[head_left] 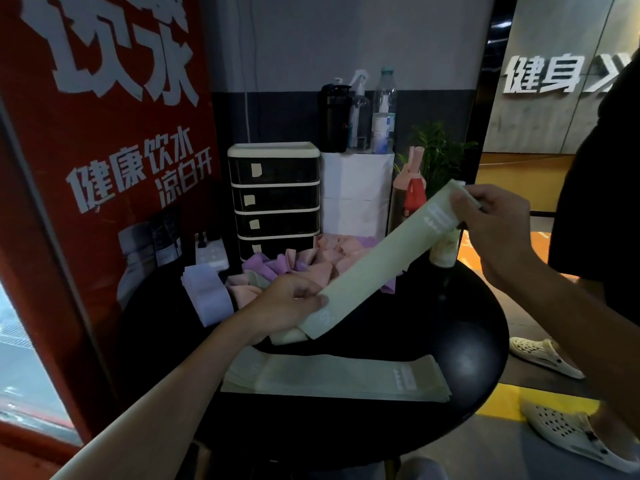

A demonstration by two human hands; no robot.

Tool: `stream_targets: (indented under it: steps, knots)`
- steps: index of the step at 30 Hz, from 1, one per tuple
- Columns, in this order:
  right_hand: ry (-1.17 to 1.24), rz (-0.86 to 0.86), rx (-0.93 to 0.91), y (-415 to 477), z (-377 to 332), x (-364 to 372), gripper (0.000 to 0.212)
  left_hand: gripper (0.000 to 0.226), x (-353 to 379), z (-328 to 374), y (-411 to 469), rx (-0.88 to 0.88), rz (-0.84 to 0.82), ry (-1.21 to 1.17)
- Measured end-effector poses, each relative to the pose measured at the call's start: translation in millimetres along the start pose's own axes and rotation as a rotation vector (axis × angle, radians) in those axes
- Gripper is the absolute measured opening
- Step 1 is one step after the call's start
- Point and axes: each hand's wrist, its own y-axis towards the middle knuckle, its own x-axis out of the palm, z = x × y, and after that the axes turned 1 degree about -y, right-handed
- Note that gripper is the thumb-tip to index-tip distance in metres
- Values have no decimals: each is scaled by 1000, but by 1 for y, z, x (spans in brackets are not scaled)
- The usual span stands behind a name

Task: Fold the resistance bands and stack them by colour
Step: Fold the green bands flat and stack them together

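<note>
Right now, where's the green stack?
Head view, lower centre: the green stack lies flat on the black round table near its front edge, under the held green band.

A round black table [467,323] carries a flat stack of green bands [332,377] along its near edge. At the left lies a lilac stack [206,292], just beside a loose heap of pink and purple bands [311,258] farther back. Behind the heap stand a drawer unit [275,199] and a white box [356,195]. A power strip [211,252] lies left of the drawers, and a cream bottle [445,247] stands at the right.
</note>
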Motion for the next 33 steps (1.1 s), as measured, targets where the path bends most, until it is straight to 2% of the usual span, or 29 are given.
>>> stream_targets:
  steps: [7, 10, 14, 19, 22, 29, 33]
  knots:
    - [-14, -46, 178, -34, 33, -8, 9, 4, -31, -14, -20, 3, 197, -123]
    - [-43, -130, 210, -54, 40, -11, 10, 13, -42, -13, -31, -13, 269, -167]
    - [-71, -256, 180, -87, 44, -15, 26, 16, -52, -16, -50, 2, 366, -252]
    - [-157, -336, 167, -125, 55, -14, 33, 19, -47, -34, -69, 23, 487, -51]
    - [-234, -365, 134, -140, 61, -15, 36, 18, -39, -45, -80, -7, 532, -20]
    - [-299, -369, 156, -160, 63, -22, 33, 28, -26, -60, -95, 15, 539, 150]
    - [-303, -372, 172, -164, 63, -21, 30, 25, -25, -64, -95, 48, 527, 262]
